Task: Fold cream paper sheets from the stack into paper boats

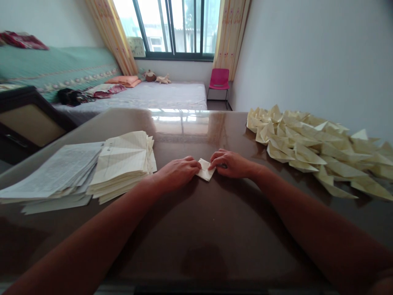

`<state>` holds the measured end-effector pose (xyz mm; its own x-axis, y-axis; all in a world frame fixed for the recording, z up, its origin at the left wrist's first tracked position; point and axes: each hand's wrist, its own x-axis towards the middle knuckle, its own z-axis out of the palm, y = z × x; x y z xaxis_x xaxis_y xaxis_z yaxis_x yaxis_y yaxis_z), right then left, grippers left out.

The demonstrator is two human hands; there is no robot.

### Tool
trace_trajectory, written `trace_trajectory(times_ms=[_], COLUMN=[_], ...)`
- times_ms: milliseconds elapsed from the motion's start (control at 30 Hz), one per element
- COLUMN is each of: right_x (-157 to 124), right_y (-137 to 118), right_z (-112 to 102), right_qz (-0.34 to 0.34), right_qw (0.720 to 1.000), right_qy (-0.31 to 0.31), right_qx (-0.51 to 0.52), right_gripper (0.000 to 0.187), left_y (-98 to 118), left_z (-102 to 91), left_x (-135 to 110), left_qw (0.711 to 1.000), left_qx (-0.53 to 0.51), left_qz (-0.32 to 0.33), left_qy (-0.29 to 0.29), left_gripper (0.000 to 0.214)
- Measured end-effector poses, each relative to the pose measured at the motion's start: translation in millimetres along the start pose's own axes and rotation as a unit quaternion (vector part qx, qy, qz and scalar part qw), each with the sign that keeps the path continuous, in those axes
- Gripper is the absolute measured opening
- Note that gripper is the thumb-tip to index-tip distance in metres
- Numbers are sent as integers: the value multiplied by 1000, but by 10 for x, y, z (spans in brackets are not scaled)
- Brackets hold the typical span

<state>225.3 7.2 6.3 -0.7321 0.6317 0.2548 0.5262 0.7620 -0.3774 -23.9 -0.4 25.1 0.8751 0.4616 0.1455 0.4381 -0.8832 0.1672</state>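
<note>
A small folded paper (206, 171), cream-coloured and roughly diamond-shaped, lies on the glossy brown table (196, 229) between my two hands. My left hand (180, 172) pinches its left corner, the fingers bent and close together. At the right corner, my right hand (231, 163) presses with thumb and curled fingers. Parts of both corners are hidden under the fingertips. To the right, many folded paper boats (307, 143) stand crowded together in the same cream paper. Left of my left hand is a stack of lined, creased sheets (123, 159).
Beside the lined stack lies a pile of printed sheets (58, 168), reaching the table's left side. A dark wooden chair (33, 119) stands past the left edge. Beyond the table are a bed (172, 94), a pink chair (219, 80) and a window. A white wall (307, 61) borders the right.
</note>
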Motion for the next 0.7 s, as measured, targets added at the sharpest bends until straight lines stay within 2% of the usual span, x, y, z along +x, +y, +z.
trace_trajectory(times_ms=[100, 167, 233, 333, 533, 700], right_x=[20, 32, 36, 29, 24, 34], right_y=[-90, -140, -165, -161, -152, -176], right_z=[1, 14, 26, 30, 19, 24], right_qz=[-8, -11, -7, 5, 13, -21], right_qw=[999, 997, 997, 998, 997, 998], right_qy=[12, 8, 2, -1, -4, -13], right_qx=[-51, -77, -82, -65, -80, -54], right_gripper=[22, 19, 18, 19, 17, 16], left_y=[16, 5, -19, -55, -11, 45], left_z=[13, 65, 146, 263, 281, 238], left_x=[3, 17, 39, 67, 96, 118], left_qw=[1000, 1000, 997, 994, 990, 988], left_qx=[-13, 1, 29, 64, 118, 141], left_qz=[4, -20, -49, -52, -62, -46], left_qy=[7, 23, 50, 75, 43, 28], left_gripper=[25, 26, 28, 32, 31, 26])
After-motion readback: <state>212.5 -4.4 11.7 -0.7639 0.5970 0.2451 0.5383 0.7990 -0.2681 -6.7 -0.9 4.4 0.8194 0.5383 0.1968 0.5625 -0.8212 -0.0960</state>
